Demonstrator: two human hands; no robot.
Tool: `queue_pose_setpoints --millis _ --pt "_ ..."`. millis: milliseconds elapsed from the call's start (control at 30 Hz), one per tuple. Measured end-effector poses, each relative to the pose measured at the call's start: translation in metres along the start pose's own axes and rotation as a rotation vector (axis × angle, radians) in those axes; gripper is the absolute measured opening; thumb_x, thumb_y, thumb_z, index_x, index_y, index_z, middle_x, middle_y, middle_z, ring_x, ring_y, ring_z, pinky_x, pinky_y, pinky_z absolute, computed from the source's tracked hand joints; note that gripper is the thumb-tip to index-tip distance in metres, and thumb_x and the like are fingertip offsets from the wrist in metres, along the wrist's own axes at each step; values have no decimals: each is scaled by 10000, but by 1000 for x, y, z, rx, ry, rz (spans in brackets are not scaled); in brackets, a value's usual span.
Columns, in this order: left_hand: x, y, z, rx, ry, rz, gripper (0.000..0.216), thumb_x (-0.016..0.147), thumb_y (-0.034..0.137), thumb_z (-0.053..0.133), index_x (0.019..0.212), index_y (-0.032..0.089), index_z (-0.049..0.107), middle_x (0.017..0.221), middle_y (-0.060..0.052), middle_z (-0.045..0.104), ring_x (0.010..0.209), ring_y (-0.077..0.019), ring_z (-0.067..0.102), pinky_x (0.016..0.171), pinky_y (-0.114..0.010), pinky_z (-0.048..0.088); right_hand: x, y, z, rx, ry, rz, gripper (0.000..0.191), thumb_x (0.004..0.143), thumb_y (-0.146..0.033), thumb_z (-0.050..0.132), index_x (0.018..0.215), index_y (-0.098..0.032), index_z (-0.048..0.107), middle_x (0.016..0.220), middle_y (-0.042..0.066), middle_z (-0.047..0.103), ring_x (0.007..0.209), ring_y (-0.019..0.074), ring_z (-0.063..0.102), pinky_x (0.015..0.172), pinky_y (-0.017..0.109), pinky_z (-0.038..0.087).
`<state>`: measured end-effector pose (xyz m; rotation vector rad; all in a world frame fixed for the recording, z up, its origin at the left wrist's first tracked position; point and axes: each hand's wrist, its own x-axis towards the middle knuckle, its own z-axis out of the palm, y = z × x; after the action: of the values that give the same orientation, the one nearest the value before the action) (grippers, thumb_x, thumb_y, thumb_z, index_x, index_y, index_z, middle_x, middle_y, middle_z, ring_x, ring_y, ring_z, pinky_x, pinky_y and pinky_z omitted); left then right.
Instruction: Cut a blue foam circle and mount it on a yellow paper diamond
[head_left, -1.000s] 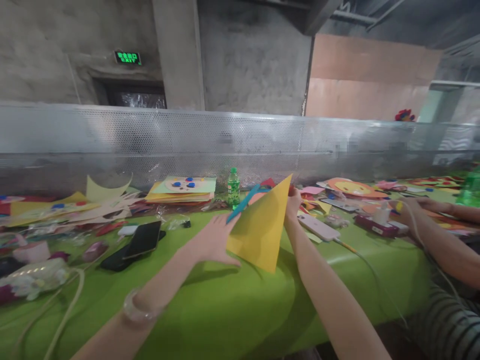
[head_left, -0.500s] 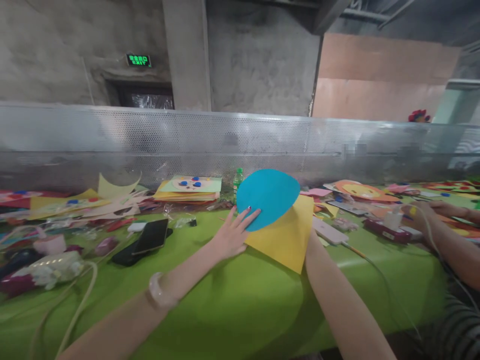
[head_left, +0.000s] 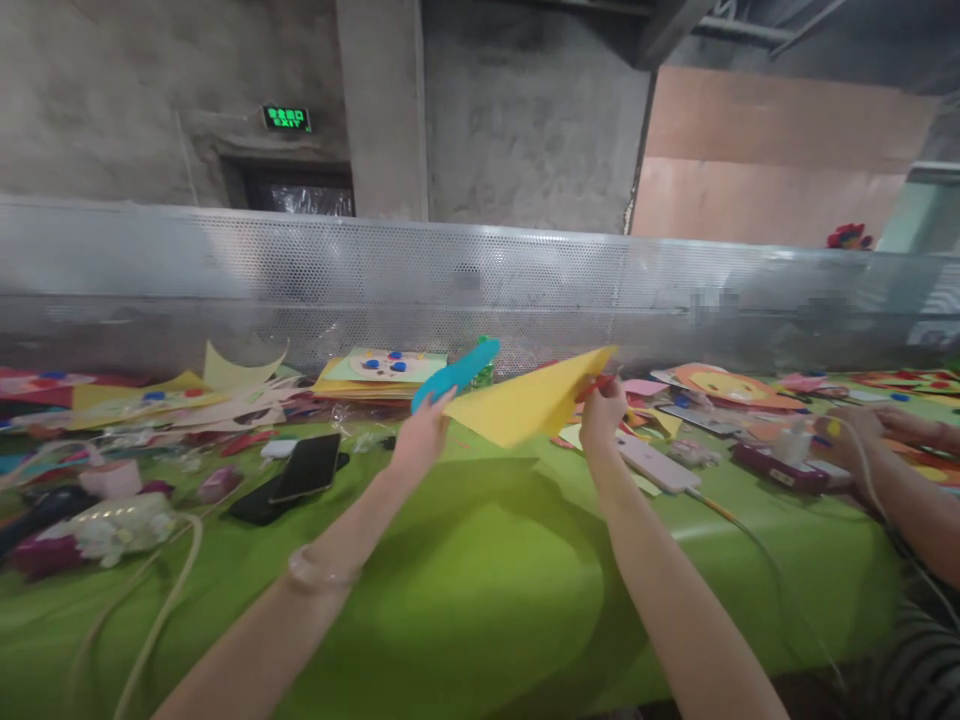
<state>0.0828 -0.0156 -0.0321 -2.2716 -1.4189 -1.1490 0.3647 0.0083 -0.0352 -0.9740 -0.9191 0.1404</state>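
My left hand is raised above the green tablecloth and grips the lower edge of a blue oval foam piece, seen almost edge-on. My right hand pinches the far corner of a yellow foam sheet, which is lifted off the table and tilted nearly flat. A small red thing shows at my right fingers; I cannot make out what it is. The blue piece and the yellow sheet are close together, the blue one to the left and slightly behind.
Two black phones lie left of my hands. A white power bank with a cable lies to the right. Stacks of coloured foam shapes line the perforated metal barrier. Another person's arms rest at the right.
Half a second ago the yellow sheet lay on the cloth with the blue oval facing me and my left fingers spread on it. Now both pieces are lifted and tilted, one in each hand.
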Motion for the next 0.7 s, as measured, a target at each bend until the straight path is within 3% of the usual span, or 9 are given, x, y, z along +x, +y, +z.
queue_pose_setpoints --millis 100,267,367,500,600,700 --pt "8 -26 0 -18 -38 -179 379 864 269 346 1116 129 593 1012 -121 660 909 -248 628 790 -310 473 -5 -7 7 -100 23 -123 161 798 -331 490 839 -176 507 726 13 531 623 135 493 595 260 420" --pt "12 -43 5 16 -97 -200 311 784 252 433 955 122 658 906 -129 683 834 -260 641 750 -289 463 -19 -7 20 -280 -216 -314 185 742 -299 484 881 -181 514 757 40 558 680 165 501 660 284 409" --pt "11 -43 9 26 -147 -197 305 773 314 457 869 132 682 830 -121 695 795 -269 648 721 -287 467 -21 0 26 -283 -339 -304 230 716 -289 486 915 -181 527 814 65 597 719 190 542 686 303 423" --pt "10 -44 11 18 -178 -173 325 785 323 446 935 151 677 888 -110 701 845 -264 642 750 -286 463 -19 7 26 -368 -319 -241 248 706 -306 491 917 -183 535 815 82 625 743 215 561 695 321 420" --pt "11 -42 7 21 -179 -151 357 796 295 419 1037 157 643 998 -105 681 922 -260 622 795 -293 450 -16 8 23 -467 -345 -169 161 688 -305 488 796 -194 529 727 62 614 664 200 538 621 302 398" --pt "9 -37 2 39 -218 -123 353 789 317 421 983 144 660 950 -122 687 883 -272 631 773 -300 453 -15 8 20 -495 -415 -144 73 656 -275 488 630 -210 467 569 11 544 546 161 473 545 274 347"
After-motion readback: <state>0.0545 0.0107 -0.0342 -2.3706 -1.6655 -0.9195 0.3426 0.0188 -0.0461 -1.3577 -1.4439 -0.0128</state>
